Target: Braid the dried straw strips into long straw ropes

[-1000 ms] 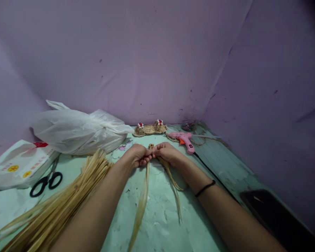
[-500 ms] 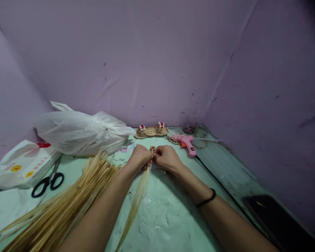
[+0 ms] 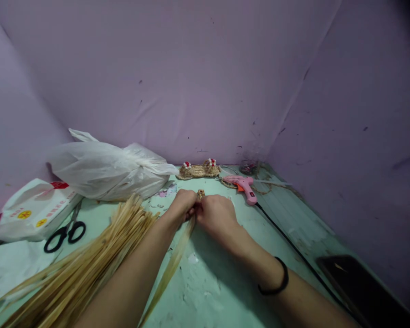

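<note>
My left hand (image 3: 186, 203) is closed around a short braid of straw (image 3: 201, 193), whose plaited end sticks up beyond the fingers. Pressed up beside it, my right hand (image 3: 217, 213) has its fingers curled in at the same braid; its fingertips are hidden behind the back of the hand. From beneath the hands a loose pale straw strand (image 3: 175, 264) trails toward the near edge. Left of my left forearm lies a thick bundle of dry straw strips (image 3: 99, 255).
Black-handled scissors (image 3: 66, 234), a white box in a bag (image 3: 37, 207) and a tied white plastic bag (image 3: 112, 171) are at left. Behind the hands sits a woven straw piece with red-and-white beads (image 3: 200, 171). A pink glue gun (image 3: 244, 184) and a dark phone (image 3: 358, 287) lie at right.
My right hand has moved slightly nearer to me and turned, its back now covering the fingers. The left hand keeps its grip on the braid. The view has shifted a little.
</note>
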Demonstrator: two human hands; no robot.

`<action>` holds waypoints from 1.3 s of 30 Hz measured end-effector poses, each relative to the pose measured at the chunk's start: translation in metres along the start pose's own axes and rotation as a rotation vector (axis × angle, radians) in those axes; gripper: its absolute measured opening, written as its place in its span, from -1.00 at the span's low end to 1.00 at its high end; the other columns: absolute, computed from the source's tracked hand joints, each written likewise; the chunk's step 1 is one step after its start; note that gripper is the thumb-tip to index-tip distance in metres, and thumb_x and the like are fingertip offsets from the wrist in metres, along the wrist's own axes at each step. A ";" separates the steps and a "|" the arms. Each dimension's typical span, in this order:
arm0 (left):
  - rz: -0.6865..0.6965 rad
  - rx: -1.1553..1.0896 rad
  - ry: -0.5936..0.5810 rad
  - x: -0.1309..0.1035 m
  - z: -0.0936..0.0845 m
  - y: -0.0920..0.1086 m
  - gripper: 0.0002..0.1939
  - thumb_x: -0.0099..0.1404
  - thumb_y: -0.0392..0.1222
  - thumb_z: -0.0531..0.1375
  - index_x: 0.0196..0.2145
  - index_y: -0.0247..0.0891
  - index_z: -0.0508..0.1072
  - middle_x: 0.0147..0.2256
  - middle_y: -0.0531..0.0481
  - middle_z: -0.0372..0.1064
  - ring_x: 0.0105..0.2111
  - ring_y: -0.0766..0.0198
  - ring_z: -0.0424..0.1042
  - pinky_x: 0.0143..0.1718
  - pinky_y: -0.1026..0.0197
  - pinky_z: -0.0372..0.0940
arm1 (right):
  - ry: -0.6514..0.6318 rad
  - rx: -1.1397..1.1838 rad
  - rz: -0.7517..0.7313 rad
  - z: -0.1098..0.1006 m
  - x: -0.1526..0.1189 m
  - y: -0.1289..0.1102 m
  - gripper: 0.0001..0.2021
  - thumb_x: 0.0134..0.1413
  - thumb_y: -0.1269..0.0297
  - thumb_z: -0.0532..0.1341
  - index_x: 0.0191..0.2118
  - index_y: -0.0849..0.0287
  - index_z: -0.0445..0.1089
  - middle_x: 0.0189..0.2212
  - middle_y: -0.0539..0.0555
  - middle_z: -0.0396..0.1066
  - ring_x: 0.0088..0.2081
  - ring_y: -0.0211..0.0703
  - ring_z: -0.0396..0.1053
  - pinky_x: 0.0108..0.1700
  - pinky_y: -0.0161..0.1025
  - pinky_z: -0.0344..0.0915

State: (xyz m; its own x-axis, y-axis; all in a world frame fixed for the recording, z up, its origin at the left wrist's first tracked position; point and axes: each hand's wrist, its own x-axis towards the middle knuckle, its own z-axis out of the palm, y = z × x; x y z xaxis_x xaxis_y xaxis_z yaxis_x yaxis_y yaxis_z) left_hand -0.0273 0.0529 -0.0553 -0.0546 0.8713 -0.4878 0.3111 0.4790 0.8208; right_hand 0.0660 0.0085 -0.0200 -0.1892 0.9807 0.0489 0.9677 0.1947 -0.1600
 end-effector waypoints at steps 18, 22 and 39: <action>0.165 -0.003 -0.316 -0.002 -0.028 0.002 -0.91 -0.21 -0.36 0.04 -0.74 -0.31 0.14 -0.83 0.18 -0.09 -0.81 0.56 -0.18 -0.73 0.39 -0.34 | -0.064 0.721 0.163 0.007 0.031 0.031 -0.81 -0.13 0.31 0.11 -0.49 0.32 0.42 -0.66 0.03 0.33 -0.57 -0.31 0.25 -0.53 -0.41 0.08; 0.153 -0.034 -0.299 0.000 -0.028 0.003 -0.94 -0.25 -0.38 0.02 -0.73 -0.31 0.15 -0.82 0.19 -0.09 -0.81 0.55 -0.17 -0.74 0.39 -0.34 | -0.183 0.850 0.259 0.014 0.032 0.020 -0.89 -0.24 0.37 0.17 -0.53 0.32 0.40 -0.76 -0.04 0.23 -0.64 -0.35 0.17 -0.58 -0.42 0.05; 0.340 0.296 -0.072 0.009 -0.024 -0.003 -0.93 -0.23 -0.40 0.06 -0.77 -0.35 0.25 -0.79 0.17 -0.09 -0.71 0.48 -0.07 -0.66 0.35 -0.17 | -0.159 0.803 0.121 0.028 0.035 0.025 -0.85 -0.26 0.44 0.05 -0.69 0.26 0.28 -0.81 -0.07 0.03 -0.69 -0.37 -0.02 -0.61 -0.37 -0.11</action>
State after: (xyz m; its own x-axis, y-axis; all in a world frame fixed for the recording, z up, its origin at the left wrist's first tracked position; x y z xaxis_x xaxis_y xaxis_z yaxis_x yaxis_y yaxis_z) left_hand -0.0514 0.0614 -0.0553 0.1610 0.9590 -0.2331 0.5583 0.1062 0.8228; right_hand 0.0788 0.0484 -0.0500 -0.1710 0.9747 -0.1442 0.5811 -0.0185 -0.8136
